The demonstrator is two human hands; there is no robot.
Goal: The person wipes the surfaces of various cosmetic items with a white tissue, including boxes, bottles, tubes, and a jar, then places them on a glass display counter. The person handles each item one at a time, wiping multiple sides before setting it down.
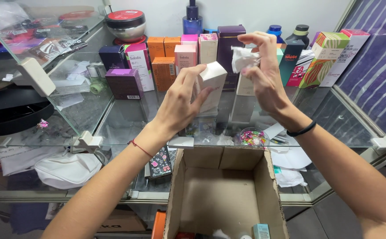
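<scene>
Plainly, label by label, biggest thing first:

Counter [126, 121]: clear glass, smooth and reflective, with white plastic corner clips; a second glass shelf rises at 10 o'clock.

Carton [221, 186]: open brown cardboard, matte, flaps up, sitting at 6 o'clock below the counter edge; a few small items lie in its bottom.

Boxes [164, 59]: a row of slim printed card cartons, orange, pink, purple and striped, standing upright at 12 o'clock, with dark bottles behind them.

Left hand [179, 104]: grasping the white box [213, 86], fingers wrapped round its side, holding it tilted above the counter, dead centre of the scene.

Right hand [263, 73]: pinching a crumpled white cloth [242, 57] at its fingertips, just at 1 o'clock of the box, near its top corner.

Step in hand: as I judge it, wiping the box clean before it goes elsewhere.

Next move calls for: a light stroke of cloth over smooth card, and a steady grip so the thin walls don't dent.

Dish [252, 137]: small clear bowl of coloured beads, at 5 o'clock of the box.
</scene>
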